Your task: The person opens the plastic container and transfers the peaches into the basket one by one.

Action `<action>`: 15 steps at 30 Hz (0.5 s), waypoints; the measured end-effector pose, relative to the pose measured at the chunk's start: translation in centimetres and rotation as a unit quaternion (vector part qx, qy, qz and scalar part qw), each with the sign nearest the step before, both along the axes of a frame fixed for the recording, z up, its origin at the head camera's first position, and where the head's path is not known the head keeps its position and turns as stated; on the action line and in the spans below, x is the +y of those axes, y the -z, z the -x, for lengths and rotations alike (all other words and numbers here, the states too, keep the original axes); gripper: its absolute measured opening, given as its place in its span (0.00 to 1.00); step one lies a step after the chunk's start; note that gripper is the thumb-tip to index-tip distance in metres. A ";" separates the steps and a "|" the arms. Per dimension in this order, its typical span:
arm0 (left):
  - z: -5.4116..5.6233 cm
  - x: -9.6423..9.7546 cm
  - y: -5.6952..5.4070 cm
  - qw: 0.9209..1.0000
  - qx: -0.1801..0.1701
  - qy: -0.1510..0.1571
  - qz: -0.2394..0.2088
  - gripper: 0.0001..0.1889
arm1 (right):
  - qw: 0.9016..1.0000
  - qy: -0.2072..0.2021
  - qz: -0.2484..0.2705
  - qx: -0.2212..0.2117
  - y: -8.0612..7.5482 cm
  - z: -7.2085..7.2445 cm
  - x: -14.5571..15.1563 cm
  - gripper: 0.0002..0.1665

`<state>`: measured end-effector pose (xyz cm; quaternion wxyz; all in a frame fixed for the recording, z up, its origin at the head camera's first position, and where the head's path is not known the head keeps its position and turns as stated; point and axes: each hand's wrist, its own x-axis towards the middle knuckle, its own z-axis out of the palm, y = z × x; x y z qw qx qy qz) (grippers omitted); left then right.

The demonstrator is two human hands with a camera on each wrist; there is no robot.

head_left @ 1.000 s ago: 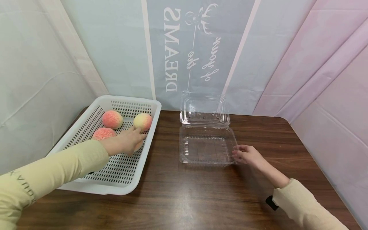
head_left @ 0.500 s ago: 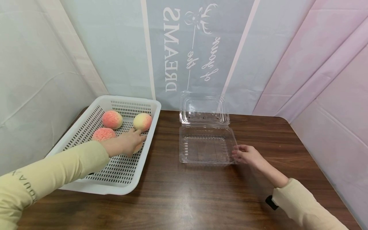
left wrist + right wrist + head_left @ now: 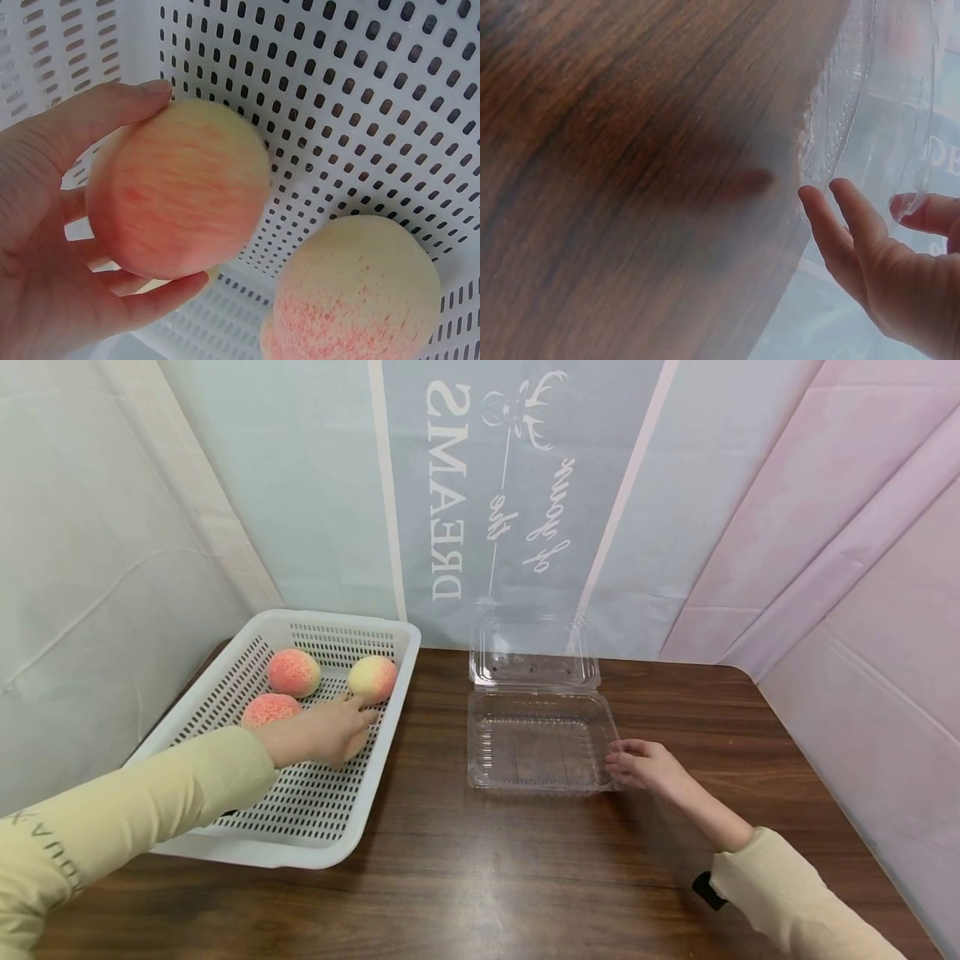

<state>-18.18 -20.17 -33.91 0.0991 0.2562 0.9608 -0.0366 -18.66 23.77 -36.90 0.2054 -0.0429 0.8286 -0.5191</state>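
In the head view, my left hand (image 3: 330, 731) reaches into a white perforated plastic basket (image 3: 318, 857). Its thumb and fingers curl round a smooth red-and-yellow peach (image 3: 184, 191), seen best in the left wrist view. A speckled peach (image 3: 356, 292) lies close by. Within the basket are also a pale yellow-pink peach (image 3: 372, 679) and two redder ones, a back peach (image 3: 293, 672) and a front peach (image 3: 272, 709). At the right, my right hand (image 3: 647, 767) pinches the rim of a clear plastic clamshell container (image 3: 534, 753); some fingers extend below the rim.
The container's clear lid (image 3: 534, 647) stands raised at the back, against the printed cloth backdrop (image 3: 517, 485). Basket and container rest on a dark wooden table (image 3: 480, 868), with a strip of bare wood between them. Cloth walls close off both sides.
My left hand has shifted slightly left with the peach in its grip. The right hand and the container stay in place.
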 end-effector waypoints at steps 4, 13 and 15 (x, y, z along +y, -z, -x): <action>0.2 0.0 0.0 1.000 -0.001 0.001 0.008 0.34 | 1.000 0.002 -0.020 0.016 -0.1 0.2 0.2 0.27; 1.2 0.2 -0.7 0.999 0.032 0.013 0.002 0.26 | 0.998 0.001 -0.054 0.044 -0.6 0.6 0.6 0.28; 1.5 0.2 -1.0 0.999 0.048 0.016 0.000 0.24 | 0.999 0.003 -0.036 0.037 -0.8 0.8 0.8 0.28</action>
